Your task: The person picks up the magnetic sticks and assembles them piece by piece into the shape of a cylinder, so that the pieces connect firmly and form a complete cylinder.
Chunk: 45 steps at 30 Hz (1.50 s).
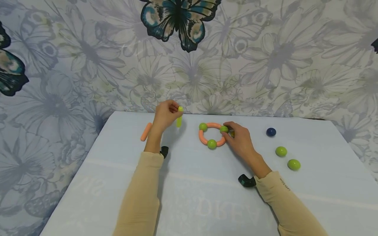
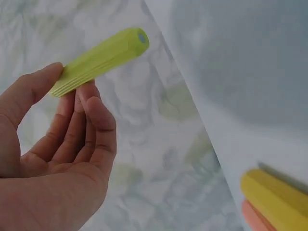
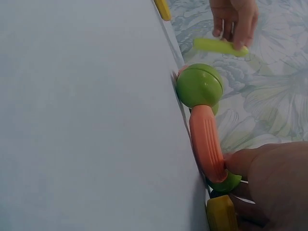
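My left hand (image 1: 166, 114) pinches a yellow-green ribbed rod (image 2: 103, 62) near one end, raised above the far table edge. To its right, on the table, lies a ring of curved orange rods (image 1: 202, 137) joined by green balls (image 1: 212, 144). At the ring's right side my right hand (image 1: 240, 137) grips a green ball (image 1: 224, 129) between thumb and fingers. A yellow piece (image 3: 221, 211) sits by that ball, partly hidden by the hand in the head view.
Beside the left forearm lie an orange rod (image 1: 146, 131) and a yellow rod (image 2: 276, 197), the latter hidden in the head view. Toward the right of the white table (image 1: 189, 203) rest a dark blue ball (image 1: 271, 132) and two green balls (image 1: 281, 151). A patterned wall stands behind.
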Available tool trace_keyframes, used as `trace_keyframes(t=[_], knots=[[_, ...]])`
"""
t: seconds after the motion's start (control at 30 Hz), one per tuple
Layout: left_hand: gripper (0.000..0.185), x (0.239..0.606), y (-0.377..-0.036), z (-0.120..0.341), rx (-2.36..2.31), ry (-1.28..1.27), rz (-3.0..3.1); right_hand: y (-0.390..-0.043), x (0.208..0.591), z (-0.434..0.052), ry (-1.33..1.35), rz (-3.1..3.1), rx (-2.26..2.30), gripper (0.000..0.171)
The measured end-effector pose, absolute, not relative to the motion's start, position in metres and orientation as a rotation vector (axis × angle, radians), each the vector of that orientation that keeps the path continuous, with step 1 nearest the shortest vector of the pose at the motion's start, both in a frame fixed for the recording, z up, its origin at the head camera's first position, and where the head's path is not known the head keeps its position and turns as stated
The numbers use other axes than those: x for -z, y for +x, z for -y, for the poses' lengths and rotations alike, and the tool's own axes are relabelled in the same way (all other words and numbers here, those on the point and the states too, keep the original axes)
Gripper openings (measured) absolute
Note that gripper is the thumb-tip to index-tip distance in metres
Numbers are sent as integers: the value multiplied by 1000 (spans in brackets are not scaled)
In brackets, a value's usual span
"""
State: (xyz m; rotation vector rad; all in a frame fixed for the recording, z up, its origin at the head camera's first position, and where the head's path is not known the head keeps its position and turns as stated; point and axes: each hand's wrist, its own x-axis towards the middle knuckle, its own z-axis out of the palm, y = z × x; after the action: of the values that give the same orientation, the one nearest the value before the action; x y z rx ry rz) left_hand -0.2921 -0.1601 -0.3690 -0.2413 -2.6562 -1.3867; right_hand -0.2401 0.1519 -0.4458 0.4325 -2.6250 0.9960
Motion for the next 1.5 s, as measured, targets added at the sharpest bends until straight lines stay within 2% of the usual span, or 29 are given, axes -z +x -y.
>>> trace_keyframes(t=[0.23, 0.43, 1.13, 1.5], knots=[[16, 368, -283, 117, 1350, -519, 2550, -242, 446, -151, 431, 2643, -992, 37], [18, 367, -279, 98, 1318, -635, 2455, -240, 445, -151, 425, 2672, -996, 38], [15, 402, -289, 92, 1134, -645, 2787, -243, 447, -151, 475, 2656, -984, 36], [24, 390, -289, 109, 1163, -608, 2831, -244, 447, -150, 509, 2645, -988, 35]])
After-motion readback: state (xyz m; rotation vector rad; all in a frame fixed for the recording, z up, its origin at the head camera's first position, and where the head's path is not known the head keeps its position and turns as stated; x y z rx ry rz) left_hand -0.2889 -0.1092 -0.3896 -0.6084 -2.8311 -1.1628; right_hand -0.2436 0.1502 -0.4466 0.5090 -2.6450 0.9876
